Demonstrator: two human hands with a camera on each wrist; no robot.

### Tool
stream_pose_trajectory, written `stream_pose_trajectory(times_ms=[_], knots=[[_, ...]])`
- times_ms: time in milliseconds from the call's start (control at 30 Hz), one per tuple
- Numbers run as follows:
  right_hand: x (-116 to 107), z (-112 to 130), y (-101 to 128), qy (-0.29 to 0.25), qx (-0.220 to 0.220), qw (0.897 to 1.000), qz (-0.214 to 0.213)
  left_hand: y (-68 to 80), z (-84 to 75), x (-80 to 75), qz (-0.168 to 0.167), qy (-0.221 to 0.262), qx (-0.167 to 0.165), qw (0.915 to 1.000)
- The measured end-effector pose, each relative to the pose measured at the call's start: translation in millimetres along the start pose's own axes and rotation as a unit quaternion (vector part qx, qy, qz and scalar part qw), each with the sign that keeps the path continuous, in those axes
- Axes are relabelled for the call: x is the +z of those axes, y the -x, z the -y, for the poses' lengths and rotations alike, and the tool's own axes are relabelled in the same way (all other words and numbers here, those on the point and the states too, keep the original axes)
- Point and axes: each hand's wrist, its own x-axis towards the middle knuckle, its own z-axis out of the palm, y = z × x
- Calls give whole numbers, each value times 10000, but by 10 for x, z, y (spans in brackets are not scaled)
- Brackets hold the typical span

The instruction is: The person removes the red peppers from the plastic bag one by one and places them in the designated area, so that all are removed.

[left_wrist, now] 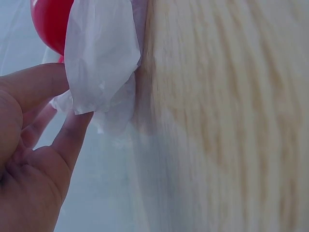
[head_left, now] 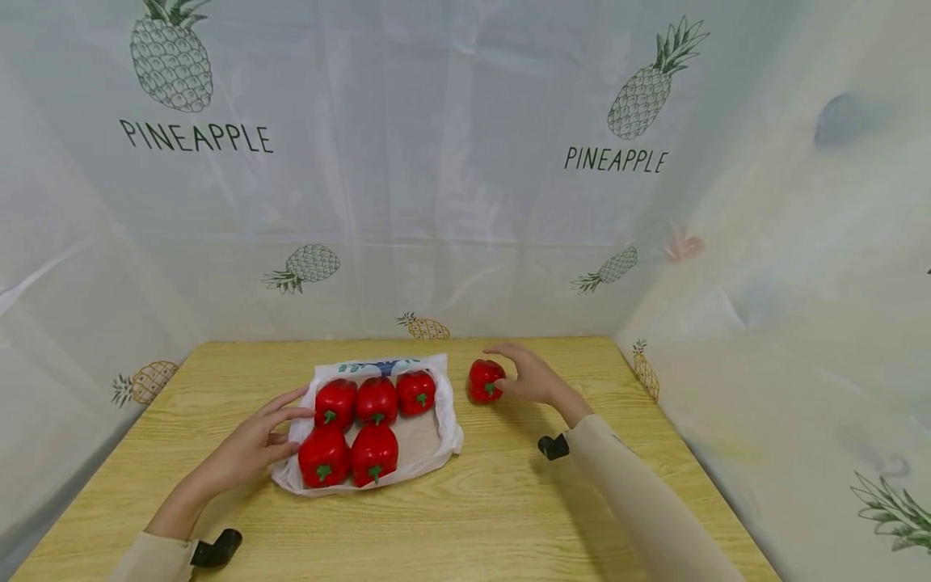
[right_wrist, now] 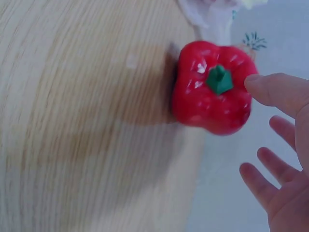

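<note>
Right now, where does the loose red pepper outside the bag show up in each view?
Head: the loose red pepper lies on the table, right of the white bag, at the right hand.
Left wrist: not in it; the red there sits behind the bag's edge.
Right wrist: upper right, stem toward the camera, beside a fingertip.
Shared landmark: the white bag.

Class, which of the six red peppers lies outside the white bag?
The lone pepper by the right hand, on bare table; the other five sit on the bag.
</note>
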Motion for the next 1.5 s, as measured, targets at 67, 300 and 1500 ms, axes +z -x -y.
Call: stream_pose_trajectory(times_ms=[67,300,1500], knots=[[-19,52,-3,55,-58,9999,-82,-5,4,-3,3,-28,-12,10000],[-52,283,-42,124,-214,9996,-169,-15,-1,-9,24,-40,0,10000],[227,1212,-111,-778,-953,9919,302,3,27,-4,84,190,-76,9998]])
